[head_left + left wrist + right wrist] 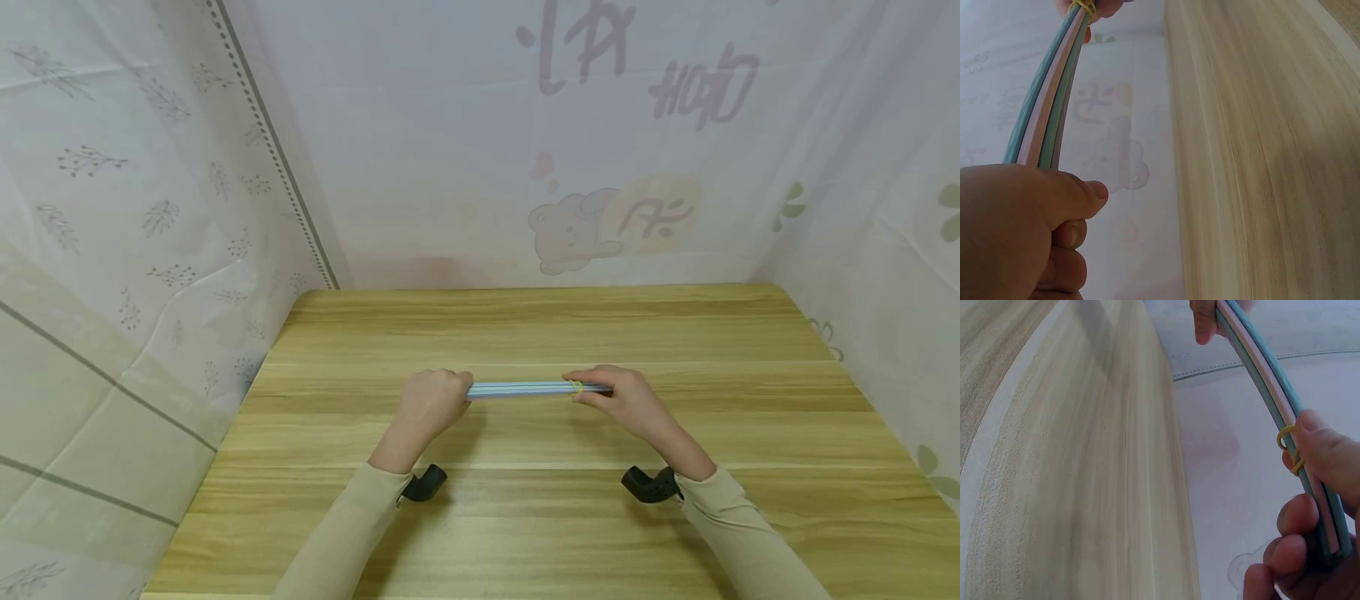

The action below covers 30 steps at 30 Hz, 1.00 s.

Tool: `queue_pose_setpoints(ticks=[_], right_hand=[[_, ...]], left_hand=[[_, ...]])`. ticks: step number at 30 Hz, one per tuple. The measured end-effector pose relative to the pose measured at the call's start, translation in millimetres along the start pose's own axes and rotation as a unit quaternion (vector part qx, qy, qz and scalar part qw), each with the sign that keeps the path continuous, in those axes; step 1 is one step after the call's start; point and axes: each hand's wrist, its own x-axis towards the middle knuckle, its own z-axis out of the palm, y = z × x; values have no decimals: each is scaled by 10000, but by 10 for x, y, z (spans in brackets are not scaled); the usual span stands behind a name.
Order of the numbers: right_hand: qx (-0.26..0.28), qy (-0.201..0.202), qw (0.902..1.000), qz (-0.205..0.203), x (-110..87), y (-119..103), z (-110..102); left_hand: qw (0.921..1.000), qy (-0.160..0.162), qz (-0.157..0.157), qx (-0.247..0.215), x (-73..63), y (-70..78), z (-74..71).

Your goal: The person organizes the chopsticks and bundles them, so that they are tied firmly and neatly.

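A bundle of pastel blue, pink and green pencils (pixel 517 389) is held level above the table, stretched between both hands. My left hand (pixel 435 404) grips its left end in a fist, with the thumb lying along the pencils in the left wrist view, and hides that end. Near the other end, a yellow rubber band (pixel 1285 434) is looped round the bundle. My right hand (pixel 626 402) holds the pencils there, thumb on one side at the band and fingers curled on the other. Dark pencil ends (pixel 1333 556) show by the right palm.
The wood-grain table (pixel 525 533) lies beneath both hands. Printed cloth (pixel 450 167) hangs behind it and at both sides. A black wrist mount (pixel 424 483) sticks out from the left sleeve, and another black mount (pixel 649 485) from the right one.
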Motion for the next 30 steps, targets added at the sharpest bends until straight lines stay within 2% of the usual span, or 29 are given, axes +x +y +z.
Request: queue_pose_setpoints(ticks=[11, 17, 20, 30], right_hand=[[-151, -282, 9989, -342, 8, 5, 9], [-41, -504, 9987, -59, -18, 15, -49], [-238, -524, 9983, 108, -33, 13, -86], [-582, -459, 9973, 5, -32, -5, -110]], left_hand=[[9999, -74, 86, -75, -5, 18, -3], [9999, 24, 134, -15, 0, -4, -3], [9999, 51, 133, 5, -4, -13, -3], [9999, 69, 147, 8, -12, -4, -13]])
